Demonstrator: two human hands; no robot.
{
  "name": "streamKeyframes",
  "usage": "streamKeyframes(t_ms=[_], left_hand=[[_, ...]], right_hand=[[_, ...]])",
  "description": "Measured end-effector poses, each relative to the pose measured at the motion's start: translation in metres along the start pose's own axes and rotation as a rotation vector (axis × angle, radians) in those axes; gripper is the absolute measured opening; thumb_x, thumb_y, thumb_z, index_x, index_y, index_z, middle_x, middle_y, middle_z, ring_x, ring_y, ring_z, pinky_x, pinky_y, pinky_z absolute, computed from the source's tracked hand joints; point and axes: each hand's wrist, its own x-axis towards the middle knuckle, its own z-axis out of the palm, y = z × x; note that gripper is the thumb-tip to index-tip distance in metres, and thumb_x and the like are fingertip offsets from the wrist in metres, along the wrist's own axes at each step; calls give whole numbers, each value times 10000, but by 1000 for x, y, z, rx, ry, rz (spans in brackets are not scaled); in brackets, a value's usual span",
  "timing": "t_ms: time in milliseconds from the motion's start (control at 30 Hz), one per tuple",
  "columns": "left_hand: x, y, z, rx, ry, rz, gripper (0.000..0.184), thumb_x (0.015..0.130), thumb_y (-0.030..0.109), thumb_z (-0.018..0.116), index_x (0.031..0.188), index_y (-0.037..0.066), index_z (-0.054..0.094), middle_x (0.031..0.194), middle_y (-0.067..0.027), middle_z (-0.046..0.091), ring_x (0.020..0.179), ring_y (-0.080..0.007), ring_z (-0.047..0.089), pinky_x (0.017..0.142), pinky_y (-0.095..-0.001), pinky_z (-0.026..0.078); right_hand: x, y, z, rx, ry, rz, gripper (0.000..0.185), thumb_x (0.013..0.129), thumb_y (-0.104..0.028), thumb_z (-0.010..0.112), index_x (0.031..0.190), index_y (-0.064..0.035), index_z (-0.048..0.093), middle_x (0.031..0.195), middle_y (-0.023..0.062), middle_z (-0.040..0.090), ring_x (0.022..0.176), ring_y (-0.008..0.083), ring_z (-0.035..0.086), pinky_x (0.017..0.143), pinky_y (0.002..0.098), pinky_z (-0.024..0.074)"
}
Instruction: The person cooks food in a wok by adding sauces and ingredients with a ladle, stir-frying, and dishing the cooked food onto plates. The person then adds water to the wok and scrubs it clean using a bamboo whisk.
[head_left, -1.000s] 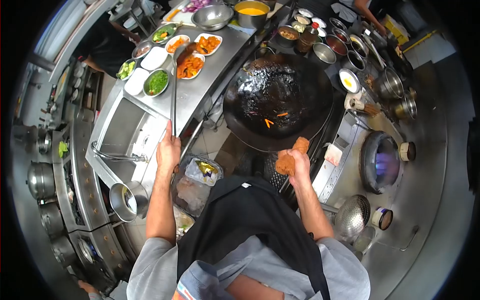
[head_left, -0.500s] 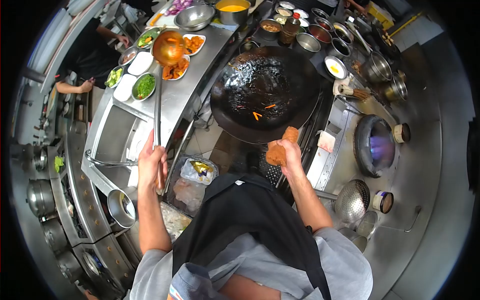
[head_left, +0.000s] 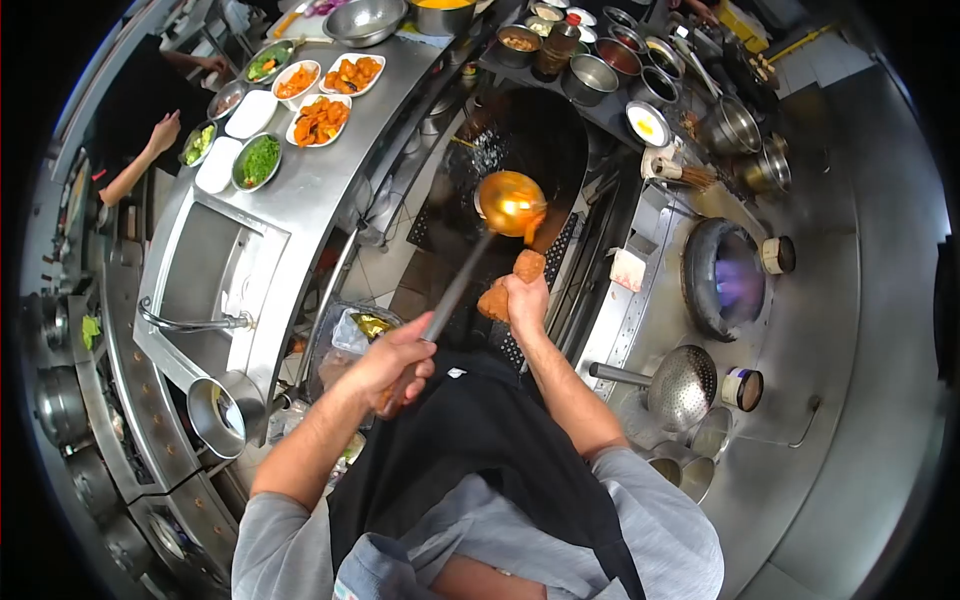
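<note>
My left hand [head_left: 392,362] is closed round the handle of a ladle [head_left: 508,200], whose bowl is over the near part of a black wok [head_left: 545,115]. Orange food [head_left: 533,225] shows at the ladle's lip. The wok looks tilted, its inside dark and glossy. With my right hand [head_left: 527,305] I grip a folded brown cloth [head_left: 494,302] at the wok's near edge; the wok's rim under it is hidden. On the steel counter to the left, orange food fills a white dish [head_left: 318,121], a second white dish [head_left: 353,75] and a white bowl [head_left: 297,83].
A lit burner [head_left: 735,280] glows blue on the right, with a perforated strainer [head_left: 683,385] nearer me. Sauce pots [head_left: 590,78] and a bottle [head_left: 556,48] stand beyond the wok. At left are a sink [head_left: 205,265] and another person's hand [head_left: 165,132].
The ladle has swung from above the dishes on the left to the wok. The wok has tipped and shifted. My right hand keeps hold of the cloth.
</note>
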Motion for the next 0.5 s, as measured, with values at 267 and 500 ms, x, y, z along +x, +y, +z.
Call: streamKeyframes(t_ms=[267, 500], left_hand=[[-9, 10, 16, -411, -394, 71, 630, 1025, 143, 461, 1602, 225, 219, 656, 5, 438, 386, -109, 418, 352, -272, 376], [-44, 69, 12, 141, 200, 560, 763, 943, 18, 554, 1610, 163, 212, 635, -41, 528, 400, -127, 463, 374, -256, 422]], right_hand=[[22, 4, -42, 302, -94, 327, 195, 839, -124, 583, 912, 45, 648, 825, 154, 704, 747, 262, 694, 693, 392, 578], [15, -57, -96, 535, -99, 456, 247, 828, -212, 692, 991, -38, 626, 885, 110, 689, 784, 252, 686, 696, 402, 570]])
